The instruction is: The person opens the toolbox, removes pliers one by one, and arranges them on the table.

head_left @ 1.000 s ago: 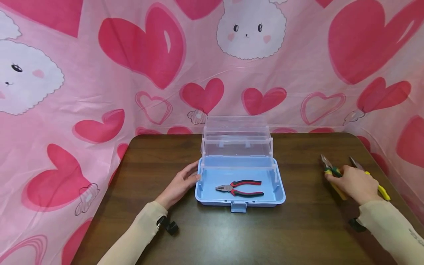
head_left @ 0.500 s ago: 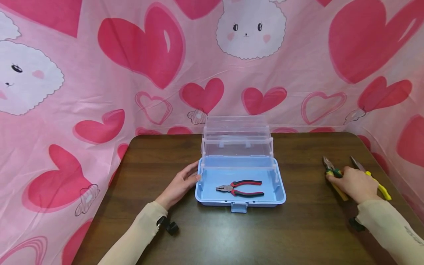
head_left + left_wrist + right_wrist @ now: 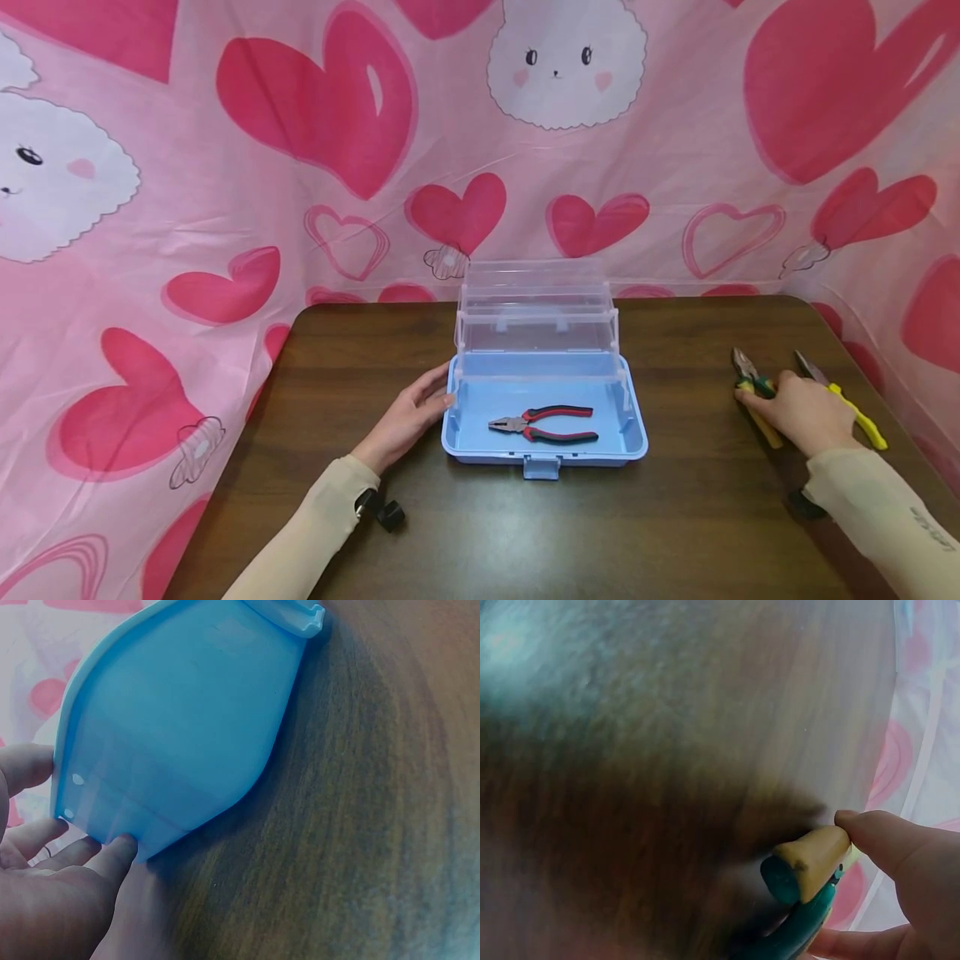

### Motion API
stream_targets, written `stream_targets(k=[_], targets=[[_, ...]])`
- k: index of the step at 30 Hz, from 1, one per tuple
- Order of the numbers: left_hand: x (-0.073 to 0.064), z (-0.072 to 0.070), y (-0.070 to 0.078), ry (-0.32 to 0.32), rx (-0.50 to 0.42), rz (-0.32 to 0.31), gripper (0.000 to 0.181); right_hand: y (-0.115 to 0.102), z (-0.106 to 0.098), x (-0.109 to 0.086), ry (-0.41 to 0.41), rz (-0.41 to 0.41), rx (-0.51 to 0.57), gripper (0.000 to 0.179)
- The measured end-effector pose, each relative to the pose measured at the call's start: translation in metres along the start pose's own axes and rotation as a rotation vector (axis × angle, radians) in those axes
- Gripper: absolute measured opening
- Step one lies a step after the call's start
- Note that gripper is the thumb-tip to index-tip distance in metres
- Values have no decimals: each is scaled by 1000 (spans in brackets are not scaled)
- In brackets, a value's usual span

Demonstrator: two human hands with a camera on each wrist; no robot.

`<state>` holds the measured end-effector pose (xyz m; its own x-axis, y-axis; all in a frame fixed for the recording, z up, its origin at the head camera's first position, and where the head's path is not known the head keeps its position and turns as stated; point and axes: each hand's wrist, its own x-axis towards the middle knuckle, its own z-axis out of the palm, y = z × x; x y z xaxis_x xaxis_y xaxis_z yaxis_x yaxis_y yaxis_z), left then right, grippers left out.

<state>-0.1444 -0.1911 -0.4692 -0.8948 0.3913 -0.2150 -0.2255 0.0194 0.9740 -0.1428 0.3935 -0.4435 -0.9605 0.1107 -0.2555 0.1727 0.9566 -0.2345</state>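
1. The right hand (image 3: 806, 410) lies over a pair of pliers (image 3: 752, 388) near the right edge of the table (image 3: 675, 517). Its fingers are curled around the handles. In the right wrist view a fingertip (image 3: 877, 840) presses on the end of a yellow and green handle, so the hand has hold of this tool.

2. These pliers are on the table, well apart from the box, with the metal nose pointing away from the person. I think they are rather heavy for their size, because the head is steel. They are stiff and not fragile.

3. The handle covers look like rubber or soft plastic, so they should not slip. The best place to hold is the two handles together, near the middle. If only one handle is taken, the other may swing open at the joint.

4. Just beside the right hand lie second pliers (image 3: 847, 400) with yellow handles and a thin nose. The hand does not hold them.

5. The left hand (image 3: 408, 417) rests with relaxed, almost straight fingers against the left wall of the blue box (image 3: 633, 442). It touches the box but does not grip it.

6. Inside the box lie red and black pliers (image 3: 543, 423). Behind stand the clear trays (image 3: 536, 321), lifted up and open. The box looks like light plastic and may slide on the smooth wood.
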Motion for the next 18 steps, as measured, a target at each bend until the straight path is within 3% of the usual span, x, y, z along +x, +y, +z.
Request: stream_targets(k=[6, 11, 18], targets=[[0, 0, -1, 1, 1, 1, 65, 0, -3, 0, -9, 3, 5, 85], [0, -1, -1, -4, 2, 6, 64, -1, -7, 0, 30, -19, 1, 76], [-1, -1, -1, 0, 1, 7, 63, -17, -15, -5, 51, -54, -19, 66]])
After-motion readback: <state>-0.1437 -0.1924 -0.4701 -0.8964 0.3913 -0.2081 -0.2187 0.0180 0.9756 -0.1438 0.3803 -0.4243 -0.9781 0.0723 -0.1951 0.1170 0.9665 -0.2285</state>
